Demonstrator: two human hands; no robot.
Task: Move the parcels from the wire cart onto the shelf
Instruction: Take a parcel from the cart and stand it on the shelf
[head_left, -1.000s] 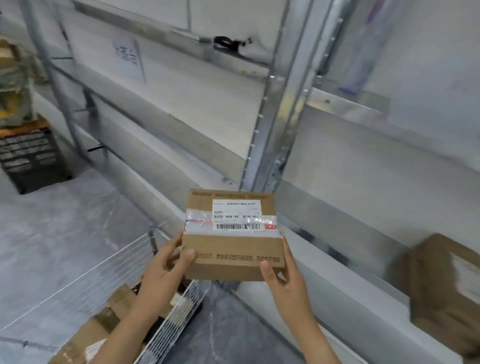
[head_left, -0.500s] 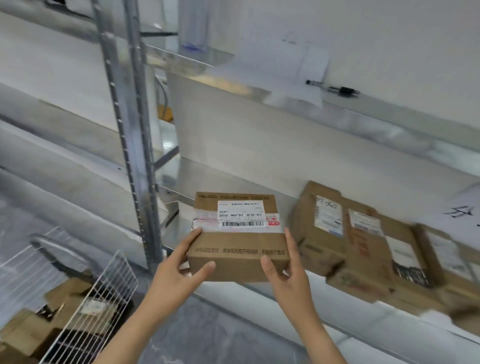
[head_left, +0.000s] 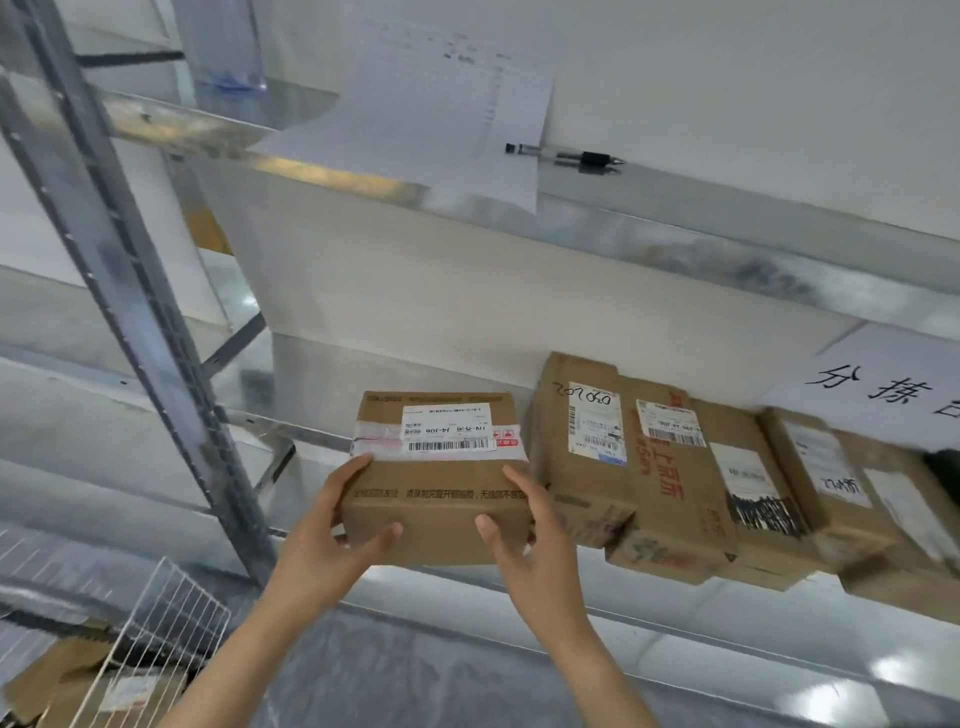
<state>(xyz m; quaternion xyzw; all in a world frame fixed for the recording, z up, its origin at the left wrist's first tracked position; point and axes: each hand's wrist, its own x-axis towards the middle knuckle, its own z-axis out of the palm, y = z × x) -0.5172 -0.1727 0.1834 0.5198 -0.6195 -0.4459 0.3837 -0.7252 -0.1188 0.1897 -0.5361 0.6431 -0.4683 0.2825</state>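
Head view: at lower left a wire cart (head_left: 156, 639) holds boxes (head_left: 57, 686), with a grey post (head_left: 130, 312) rising beside it. Higher up lie a paper (head_left: 441, 104) and pen (head_left: 566, 156). To the right, a row of parcels (head_left: 675, 467) sits on the shelf (head_left: 649, 608) under a handwritten sign (head_left: 893, 389). The left hand (head_left: 332, 535) grips the left end of a labelled parcel (head_left: 436, 483), thumb on its front; the right hand (head_left: 535, 545) grips the right end likewise. The parcel sits between both hands at the shelf's front edge, just left of the row; whether it rests there is unclear
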